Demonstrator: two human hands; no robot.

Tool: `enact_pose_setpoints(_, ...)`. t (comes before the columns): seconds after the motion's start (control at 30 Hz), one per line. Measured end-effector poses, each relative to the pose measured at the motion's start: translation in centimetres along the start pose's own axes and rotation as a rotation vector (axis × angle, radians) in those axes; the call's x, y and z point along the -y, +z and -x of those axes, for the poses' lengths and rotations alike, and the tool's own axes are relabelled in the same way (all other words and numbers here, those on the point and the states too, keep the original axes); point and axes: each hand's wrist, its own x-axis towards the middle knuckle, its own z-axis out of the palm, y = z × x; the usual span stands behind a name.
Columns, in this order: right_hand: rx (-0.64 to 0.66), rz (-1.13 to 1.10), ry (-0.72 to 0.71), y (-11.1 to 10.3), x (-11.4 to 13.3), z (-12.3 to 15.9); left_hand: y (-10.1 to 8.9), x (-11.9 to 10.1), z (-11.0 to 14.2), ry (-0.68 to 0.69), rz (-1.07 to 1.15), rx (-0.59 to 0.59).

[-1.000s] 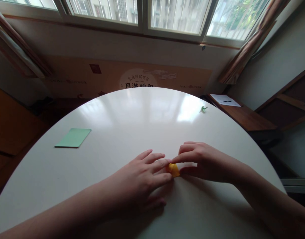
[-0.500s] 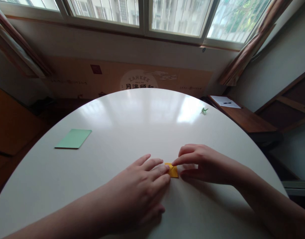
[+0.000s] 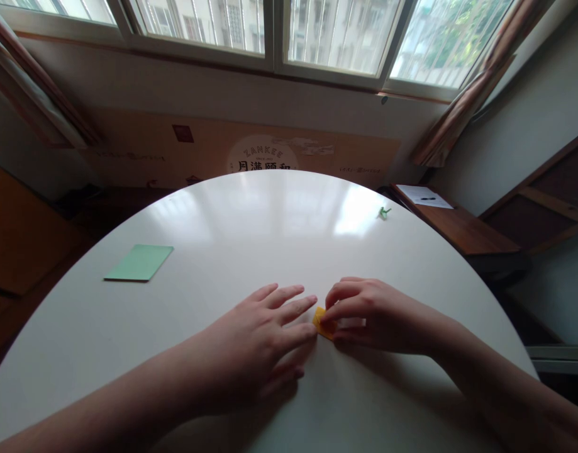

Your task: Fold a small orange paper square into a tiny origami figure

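Observation:
A small yellow piece of folded paper lies on the white round table, right between my hands. My right hand has its fingers closed on the paper's right side, the index fingertip over it and the thumb at its lower edge. Part of the paper is hidden beneath those fingers. My left hand is palm down with fingers spread, holding nothing. One of its fingertips reaches the paper's left edge or stops just short of it; I cannot tell which.
Flat on the table's left side is a stack of green square paper. A small green folded paper piece stands near the far right edge. Beyond it, a brown side table carries a white sheet with a dark pen.
My left fingers have lifted off the yellow paper and moved slightly left. My right fingers have come in over the paper, which has turned a little.

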Motion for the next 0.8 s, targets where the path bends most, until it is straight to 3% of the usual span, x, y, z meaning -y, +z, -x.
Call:
enact_pose_setpoints(0.2, -0.003, 0.024, -0.015, 0.0, 0.0, -0.1, -0.6, -0.2, -0.1, 0.026, -0.004, -0.001)
enact_pose_setpoints(0.8, -0.014, 0.038, 0.037, 0.2, 1.2, -0.2, -0.2, 0.1, 0.0, 0.048, 0.032, 0.003)
